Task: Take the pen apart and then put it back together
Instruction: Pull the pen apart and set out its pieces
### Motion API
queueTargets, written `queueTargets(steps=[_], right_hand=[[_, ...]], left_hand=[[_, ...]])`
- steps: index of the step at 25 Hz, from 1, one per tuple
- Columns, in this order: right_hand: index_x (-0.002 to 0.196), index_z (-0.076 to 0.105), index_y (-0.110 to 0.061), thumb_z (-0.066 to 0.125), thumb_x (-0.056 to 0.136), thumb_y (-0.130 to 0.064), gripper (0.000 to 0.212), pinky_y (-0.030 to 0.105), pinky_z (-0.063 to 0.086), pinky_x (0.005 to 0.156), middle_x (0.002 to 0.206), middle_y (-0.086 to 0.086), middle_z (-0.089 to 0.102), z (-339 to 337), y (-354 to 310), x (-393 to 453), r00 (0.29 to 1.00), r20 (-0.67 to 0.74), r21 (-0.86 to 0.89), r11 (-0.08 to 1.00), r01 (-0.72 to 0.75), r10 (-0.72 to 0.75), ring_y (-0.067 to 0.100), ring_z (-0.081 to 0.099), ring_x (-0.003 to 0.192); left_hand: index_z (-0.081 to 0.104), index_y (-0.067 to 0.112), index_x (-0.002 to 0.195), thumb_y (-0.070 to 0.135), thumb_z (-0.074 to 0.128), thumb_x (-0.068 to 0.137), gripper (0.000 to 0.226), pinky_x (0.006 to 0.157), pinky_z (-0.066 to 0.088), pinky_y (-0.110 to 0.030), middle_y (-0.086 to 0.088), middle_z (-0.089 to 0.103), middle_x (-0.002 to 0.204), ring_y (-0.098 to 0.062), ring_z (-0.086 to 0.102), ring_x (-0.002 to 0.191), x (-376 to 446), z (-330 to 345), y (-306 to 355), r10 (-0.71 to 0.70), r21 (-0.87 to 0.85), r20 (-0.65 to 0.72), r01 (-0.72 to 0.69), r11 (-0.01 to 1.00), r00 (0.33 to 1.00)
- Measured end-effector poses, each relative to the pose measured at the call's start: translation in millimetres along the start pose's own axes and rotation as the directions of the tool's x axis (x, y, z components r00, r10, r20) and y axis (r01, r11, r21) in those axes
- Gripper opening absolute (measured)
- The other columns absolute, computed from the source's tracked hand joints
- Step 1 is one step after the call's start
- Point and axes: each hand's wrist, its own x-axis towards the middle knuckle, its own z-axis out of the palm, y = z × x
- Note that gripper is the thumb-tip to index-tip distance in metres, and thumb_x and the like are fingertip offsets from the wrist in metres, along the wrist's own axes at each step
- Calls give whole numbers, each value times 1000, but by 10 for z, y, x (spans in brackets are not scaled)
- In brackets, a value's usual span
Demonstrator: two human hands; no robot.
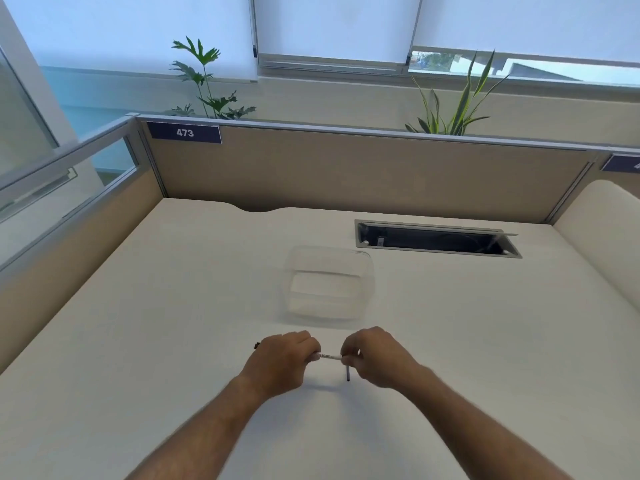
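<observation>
A white pen barrel [329, 357] with dark print lies level between my two hands, just above the white desk [173, 341]. My left hand [282, 358] is closed around its left part, and a small dark end [257, 345] pokes out past that hand's far side. My right hand [375, 356] pinches the barrel's right end. A thin dark stick, likely the refill or a cap clip [347, 373], hangs down from my right fingers. How the parts join is hidden by my fingers.
A clear plastic container [329, 284] stands on the desk just beyond my hands. Farther back right is an open cable slot [436, 240] with a raised lid. Beige partitions [346, 171] wall the desk at the back and left.
</observation>
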Motion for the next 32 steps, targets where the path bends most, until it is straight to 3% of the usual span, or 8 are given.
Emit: queueTargets(steps=[4,9,18,22,24,27,32], right_hand=[[95,76,-18,62,92,-20,14,30,52,71,94,4,75,-33,49,5,1000,-7,-6,1000,21,-21,20,62,77],[87,77,-15,61,90,-13,16,23,33,56,84,6,75,-19,69,2,990,-102,-70,994,86,-93,16,45,64],[76,72,-8,58,86,-6,17,33,49,69,76,6,72,64,157,-58,936,-243,-129,965,230,-255,26,59,76],[75,72,-8,60,83,-2,16,36,52,65,73,5,72,73,199,-78,919,-279,-132,959,251,-279,26,60,73],[81,74,-10,58,88,-8,17,35,51,69,79,5,73,53,205,-74,940,-223,-130,963,235,-259,26,61,77],[97,75,-13,58,95,-22,19,35,51,77,94,5,74,-53,223,-31,984,-8,-80,980,179,-181,24,63,86],[97,70,-4,56,99,-26,27,37,49,80,95,11,70,-188,269,20,976,129,-1,984,178,-177,24,60,87]], left_hand=[[63,19,82,24,67,85,7,44,48,-29,4,65,73,-20,61,60,37,-48,45,14,-19,-35,-15,1000,999],[65,24,81,33,72,82,11,41,47,-28,6,66,70,-18,60,56,96,-103,87,17,-8,-53,-18,1000,998],[65,19,80,27,66,85,10,43,50,-33,0,67,68,-31,60,53,200,-113,133,13,62,-22,-11,998,1000],[64,19,85,31,56,91,16,50,48,-35,-2,68,74,-32,60,59,249,-81,138,0,82,41,-3,997,999],[65,21,84,33,56,91,16,49,45,-31,0,69,74,-29,61,59,253,-77,129,21,104,67,-28,994,998],[64,24,72,33,70,82,14,40,37,-21,5,63,60,-20,57,46,220,-63,127,113,188,81,-126,974,990],[61,24,74,31,63,87,16,40,36,-24,4,57,58,-19,51,48,240,-45,128,209,211,6,-206,956,978]])
